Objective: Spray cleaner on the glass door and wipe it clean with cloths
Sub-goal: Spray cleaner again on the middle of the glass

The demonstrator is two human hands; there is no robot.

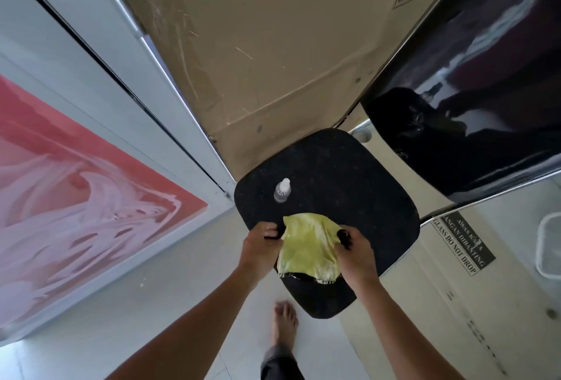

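With both grips, left hand (261, 244) and right hand (355, 250), pinching the cloth (309, 246), we risk elbowing the bottle (282, 191) off the stool (349, 185).

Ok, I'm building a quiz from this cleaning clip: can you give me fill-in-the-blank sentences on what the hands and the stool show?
1. Both hands, the left hand and the right hand, hold a cloth whose colour is ____.
2. The cloth lies on a stool with a seat coloured ____.
3. Behind the cloth on the seat stands a small clear ____.
4. The cardboard leaning behind the stool reads "GLASS DO NOT ____".

Missing words: yellow; black; bottle; drop
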